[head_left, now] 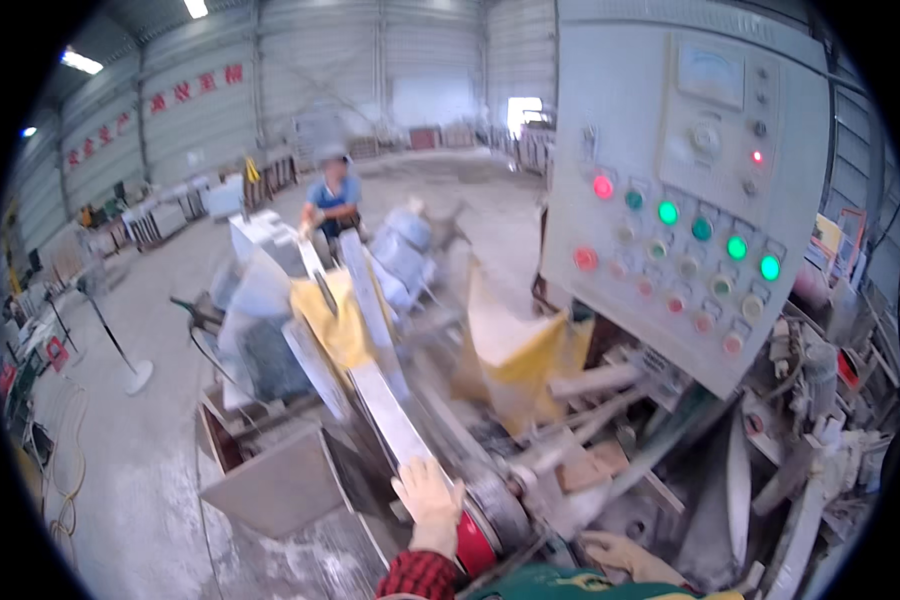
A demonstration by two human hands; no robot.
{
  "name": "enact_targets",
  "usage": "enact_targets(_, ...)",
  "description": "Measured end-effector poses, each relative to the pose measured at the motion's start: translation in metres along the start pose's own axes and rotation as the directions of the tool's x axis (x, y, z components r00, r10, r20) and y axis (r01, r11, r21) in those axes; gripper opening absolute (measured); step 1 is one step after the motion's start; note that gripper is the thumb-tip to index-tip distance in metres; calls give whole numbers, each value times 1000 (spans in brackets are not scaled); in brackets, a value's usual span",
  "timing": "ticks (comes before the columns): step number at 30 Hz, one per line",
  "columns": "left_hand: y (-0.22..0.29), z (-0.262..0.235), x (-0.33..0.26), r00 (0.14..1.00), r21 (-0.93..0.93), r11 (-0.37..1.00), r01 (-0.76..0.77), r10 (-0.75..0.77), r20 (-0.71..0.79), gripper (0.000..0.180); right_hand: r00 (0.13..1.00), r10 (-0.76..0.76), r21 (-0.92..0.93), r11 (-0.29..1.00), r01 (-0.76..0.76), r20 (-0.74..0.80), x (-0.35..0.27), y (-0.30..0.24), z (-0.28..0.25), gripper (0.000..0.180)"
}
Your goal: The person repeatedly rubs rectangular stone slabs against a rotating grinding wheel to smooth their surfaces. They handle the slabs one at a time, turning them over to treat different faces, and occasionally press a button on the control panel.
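My left hand [430,502], in a pale glove with a red and black checked cuff, lies with fingers spread on the near end of a long, narrow white strip [388,415]. The strip runs away from me, under a yellow cloth or sheet [332,325], between pale upright boards [368,300]. Beside that hand is a round machine part [490,525] with a red band. My right hand [620,553], also in a pale glove, is low at the right by the dusty machine parts. Its fingers look stretched out and seem to hold nothing, though blur softens them.
A grey control cabinet [690,190] with lit buttons and a dial looms at the right. Across the machine a person [332,200] in blue reaches toward the strip's far end. Scrap pieces [810,420] crowd the right; a metal box [275,480] stands left. A hose [73,470] lies on the floor.
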State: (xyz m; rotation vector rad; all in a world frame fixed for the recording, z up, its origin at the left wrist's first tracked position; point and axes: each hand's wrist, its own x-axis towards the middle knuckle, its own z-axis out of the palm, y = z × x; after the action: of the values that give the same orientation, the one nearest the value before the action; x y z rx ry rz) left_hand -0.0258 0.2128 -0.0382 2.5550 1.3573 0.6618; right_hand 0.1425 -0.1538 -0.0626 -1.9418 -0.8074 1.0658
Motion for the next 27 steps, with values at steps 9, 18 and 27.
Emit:
enact_targets(9,6,2,-12,996,-171,981,92,-92,10,84,997,-67,-298,953,55,-32,50,39,3,50)
enact_targets(18,7,11,-46,988,-400,904,149,-126,84,92,998,22,-174,985,-11,63,27,2,22,53)
enact_targets(27,14,-7,-63,997,-569,820,63,-26,73,98,965,25,359,925,-122,261,47,-29,43,54)
